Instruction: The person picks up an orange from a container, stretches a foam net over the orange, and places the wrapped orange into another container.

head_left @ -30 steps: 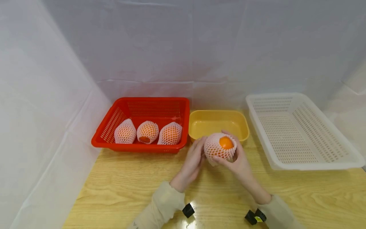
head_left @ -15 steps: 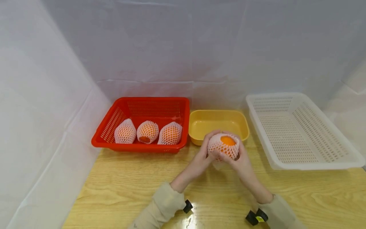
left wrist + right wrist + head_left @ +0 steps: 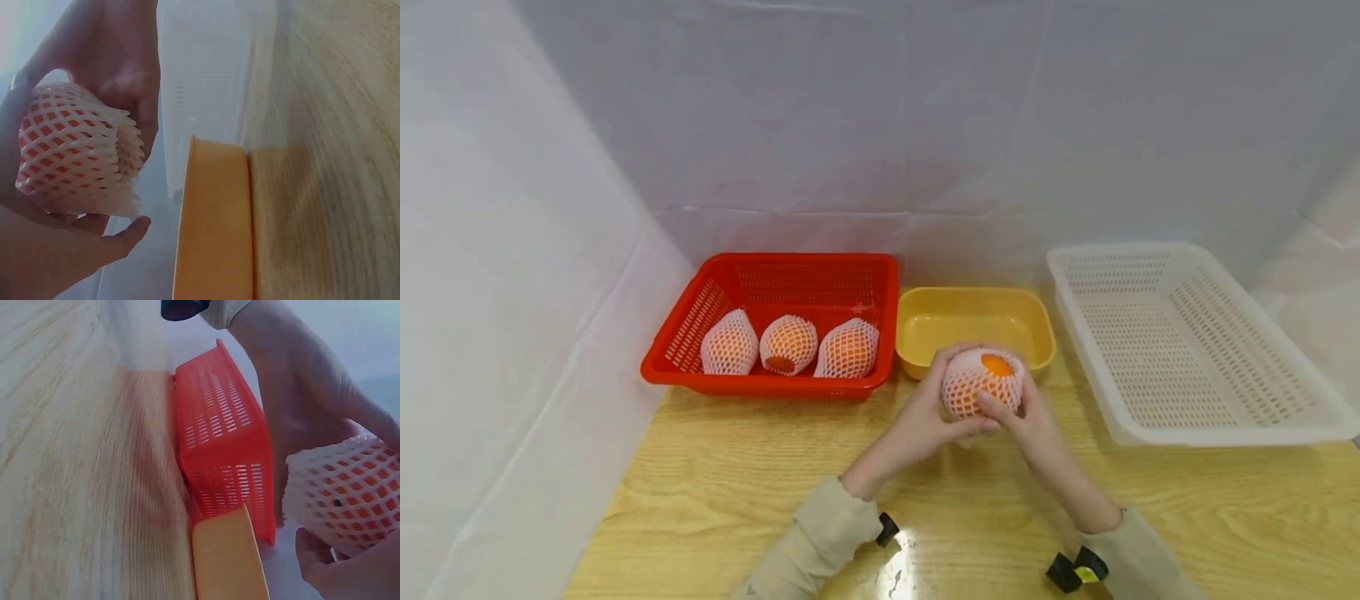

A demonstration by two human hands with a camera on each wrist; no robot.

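Observation:
Both hands hold an orange (image 3: 997, 365) wrapped in a white foam net (image 3: 962, 390), raised in front of the yellow tub (image 3: 973, 321). My left hand (image 3: 919, 421) cups it from the left, fingers behind it and thumb stretched along its underside. On the other side my right hand (image 3: 1033, 425) grips it, thumb pressed on the front of the net. Bare peel shows through the net's top opening. In the left wrist view the net's loose end (image 3: 128, 150) hangs past the fruit, close to the left thumb. The far fingertips are partly hidden.
At the left a red basket (image 3: 767, 385) holds 3 netted fruits (image 3: 788, 343). A white basket (image 3: 1180, 358) stands at the right, beside the yellow tub. All stand on a wooden table (image 3: 715, 483) before white sheeting (image 3: 775, 167).
My left hand has moved from the fruit's left side to curl round it. Its thumb has then slid down below the fruit. The right hand keeps its grip with a small shift.

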